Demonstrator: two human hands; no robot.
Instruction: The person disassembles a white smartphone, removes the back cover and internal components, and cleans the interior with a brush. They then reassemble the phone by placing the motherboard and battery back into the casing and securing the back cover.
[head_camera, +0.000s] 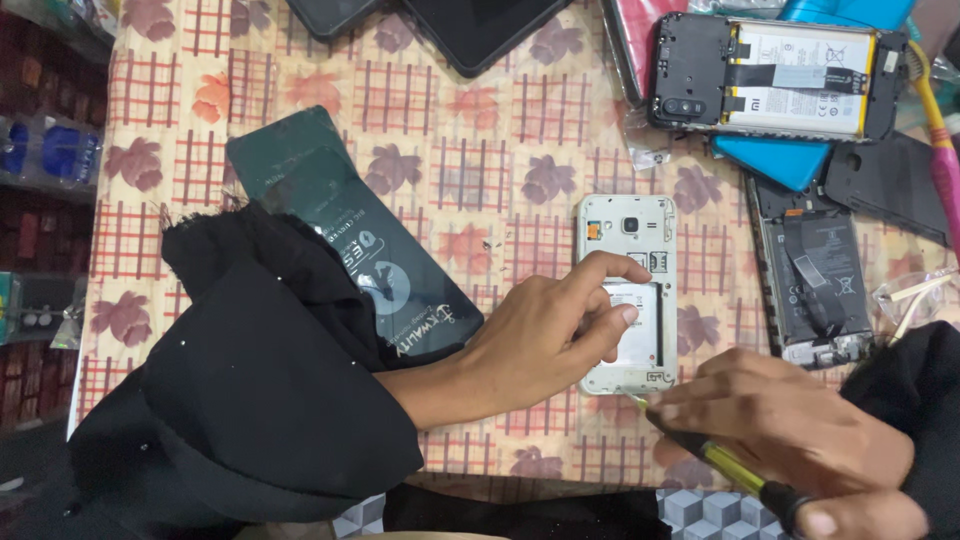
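Note:
A white phone with its back cover off lies face down on the patterned tablecloth. My left hand rests on it, thumb and fingers pressing around the battery bay. My right hand grips a screwdriver with a yellow and black handle; its tip sits at the phone's lower right corner. Both arms wear wide black sleeves.
A dark green flat package lies at the left, partly under my sleeve. At the right are an opened black phone, another opened phone with its battery showing, a blue cover, and dark phones at the far edge.

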